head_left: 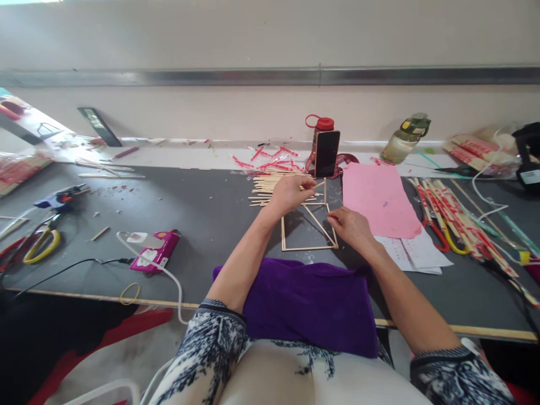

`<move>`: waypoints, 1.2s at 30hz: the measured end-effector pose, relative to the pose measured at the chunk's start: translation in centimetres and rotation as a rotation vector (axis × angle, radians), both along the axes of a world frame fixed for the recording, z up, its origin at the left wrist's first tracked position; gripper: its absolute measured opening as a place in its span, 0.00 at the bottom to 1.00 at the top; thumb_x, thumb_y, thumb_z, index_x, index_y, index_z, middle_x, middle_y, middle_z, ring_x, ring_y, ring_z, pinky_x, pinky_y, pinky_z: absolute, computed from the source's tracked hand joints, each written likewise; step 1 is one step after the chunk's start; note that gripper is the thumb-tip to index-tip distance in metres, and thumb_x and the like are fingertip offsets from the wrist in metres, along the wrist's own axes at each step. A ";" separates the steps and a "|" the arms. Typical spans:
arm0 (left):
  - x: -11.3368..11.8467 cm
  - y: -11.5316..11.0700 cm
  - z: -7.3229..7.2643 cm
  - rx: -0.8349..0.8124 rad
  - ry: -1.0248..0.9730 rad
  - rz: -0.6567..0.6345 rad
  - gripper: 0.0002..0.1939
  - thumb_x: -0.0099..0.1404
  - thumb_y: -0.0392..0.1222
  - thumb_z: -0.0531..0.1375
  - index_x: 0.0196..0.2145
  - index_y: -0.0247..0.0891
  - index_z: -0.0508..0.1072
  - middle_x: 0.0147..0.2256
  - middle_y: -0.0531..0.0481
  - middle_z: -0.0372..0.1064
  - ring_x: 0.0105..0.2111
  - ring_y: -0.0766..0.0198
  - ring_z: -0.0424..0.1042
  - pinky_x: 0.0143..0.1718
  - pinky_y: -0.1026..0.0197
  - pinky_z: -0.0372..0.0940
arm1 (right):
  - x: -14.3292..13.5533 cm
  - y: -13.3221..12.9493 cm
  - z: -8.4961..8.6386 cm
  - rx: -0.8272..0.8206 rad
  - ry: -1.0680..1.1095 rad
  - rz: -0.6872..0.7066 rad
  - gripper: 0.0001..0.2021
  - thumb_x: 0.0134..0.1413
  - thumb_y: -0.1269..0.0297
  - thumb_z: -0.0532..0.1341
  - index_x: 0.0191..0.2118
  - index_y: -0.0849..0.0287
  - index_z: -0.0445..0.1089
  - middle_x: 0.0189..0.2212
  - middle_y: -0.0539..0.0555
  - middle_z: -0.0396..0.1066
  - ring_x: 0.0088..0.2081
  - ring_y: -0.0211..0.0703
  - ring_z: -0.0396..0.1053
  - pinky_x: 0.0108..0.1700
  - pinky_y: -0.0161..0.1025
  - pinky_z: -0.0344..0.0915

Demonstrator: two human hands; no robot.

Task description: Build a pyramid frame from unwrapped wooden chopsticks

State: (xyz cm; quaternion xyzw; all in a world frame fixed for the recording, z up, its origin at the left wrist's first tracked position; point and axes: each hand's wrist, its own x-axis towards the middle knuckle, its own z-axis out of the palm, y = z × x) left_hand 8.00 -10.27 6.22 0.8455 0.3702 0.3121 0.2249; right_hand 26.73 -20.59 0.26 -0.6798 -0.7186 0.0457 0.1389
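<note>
A frame of thin wooden sticks (310, 248) lies on the grey table, with a diagonal stick across its inside. My left hand (292, 194) is over the frame's far side, its fingers pinched on a short wooden stick (319, 184) that points right toward the frame's far corner. At the right side of the frame, my right hand (351, 226) has its fingertips closed on the side stick. A pile of loose wooden sticks (264, 185) lies behind my left hand, partly hidden by it. Nearest my body, a purple cloth (304, 304) hangs over the table edge.
Behind the frame stand a phone (328, 154) and a red-capped bottle (324, 122). Pink paper (377, 199) and wrapped chopsticks (464, 225) lie to the right. On the left are a purple packet (158, 253), cables, yellow-handled pliers (42, 247) and a glue gun (59, 199).
</note>
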 end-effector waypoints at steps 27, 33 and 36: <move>-1.3 0.1 -1.4 -0.230 -0.308 -0.005 0.11 0.56 0.42 0.60 0.35 0.34 0.78 0.30 0.50 0.75 0.24 0.70 0.70 0.26 0.67 0.64 | -3.1 1.5 0.5 -0.066 -0.032 -0.027 0.13 0.57 0.55 0.56 0.42 0.54 0.73 0.39 0.53 0.76 0.37 0.45 0.72 0.32 0.36 0.57; -1.2 0.2 -1.6 -0.262 -0.338 -0.026 0.11 0.56 0.42 0.60 0.34 0.35 0.78 0.28 0.51 0.74 0.24 0.70 0.69 0.27 0.67 0.66 | -3.1 1.8 0.0 -0.105 0.027 -0.072 0.09 0.54 0.60 0.57 0.37 0.51 0.74 0.34 0.50 0.77 0.36 0.44 0.72 0.31 0.36 0.57; -1.2 0.1 -1.6 -0.259 -0.342 -0.018 0.11 0.55 0.42 0.60 0.33 0.34 0.78 0.29 0.50 0.73 0.24 0.70 0.69 0.27 0.67 0.66 | -2.9 1.6 0.0 -0.074 0.071 -0.083 0.09 0.53 0.62 0.56 0.35 0.52 0.74 0.32 0.50 0.77 0.34 0.43 0.72 0.31 0.35 0.57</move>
